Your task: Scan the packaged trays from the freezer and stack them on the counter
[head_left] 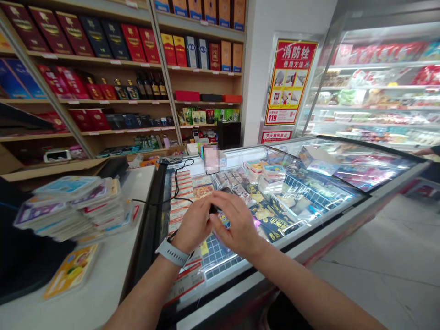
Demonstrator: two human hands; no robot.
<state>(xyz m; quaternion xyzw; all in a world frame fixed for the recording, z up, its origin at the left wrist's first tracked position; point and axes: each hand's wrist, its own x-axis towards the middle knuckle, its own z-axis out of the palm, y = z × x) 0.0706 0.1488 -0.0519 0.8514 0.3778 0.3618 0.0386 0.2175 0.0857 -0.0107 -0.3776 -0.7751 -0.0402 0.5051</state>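
Both hands meet over the glass top of a chest freezer [326, 224]. My left hand [194, 222], with a grey watch [173, 252] on its wrist, has its fingers bent round a small dark object [213, 209] that the fingers mostly hide. My right hand [237, 224] is curved over the same dark object from the other side, fingertips meeting those of my left hand. Under the glass near the hands lie packaged foods and wire baskets. A black cable [177, 183] runs over the glass beyond my left hand.
On the white counter [117, 275] at left stand stacks of price cards [99, 206], with a yellow card [72, 270] nearer. More cards [272, 178] and a white box [318, 159] sit on the freezer. Shelves of boxes and bottles line the back; a person's arm [426, 151] shows at far right.
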